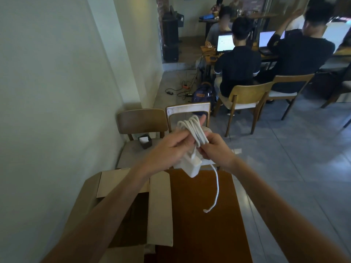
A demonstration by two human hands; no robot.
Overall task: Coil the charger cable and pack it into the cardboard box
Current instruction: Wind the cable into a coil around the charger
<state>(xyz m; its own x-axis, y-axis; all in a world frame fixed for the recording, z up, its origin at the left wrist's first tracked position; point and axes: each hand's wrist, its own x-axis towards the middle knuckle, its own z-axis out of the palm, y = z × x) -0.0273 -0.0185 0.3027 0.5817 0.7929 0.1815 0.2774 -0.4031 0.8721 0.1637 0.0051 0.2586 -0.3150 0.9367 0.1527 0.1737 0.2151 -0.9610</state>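
Observation:
I hold a white charger cable (pixel 194 130) wound in several loops around the fingers of my left hand (pixel 171 150), which also grips the white power adapter (pixel 188 166) below the loops. My right hand (pixel 216 149) pinches the cable at the lower end of the coil. A loose tail of cable (pixel 216 188) hangs down from there, its plug end dangling above the brown table (pixel 205 215). The open cardboard box (pixel 159 205) stands on the table under my left forearm, flaps spread, its inside dark.
A wall runs along the left. Two wooden chairs (pixel 142 122) stand beyond the table, one holding a small dark container (pixel 145 141). Further back, people sit at laptops on wooden chairs. Grey tiled floor lies to the right.

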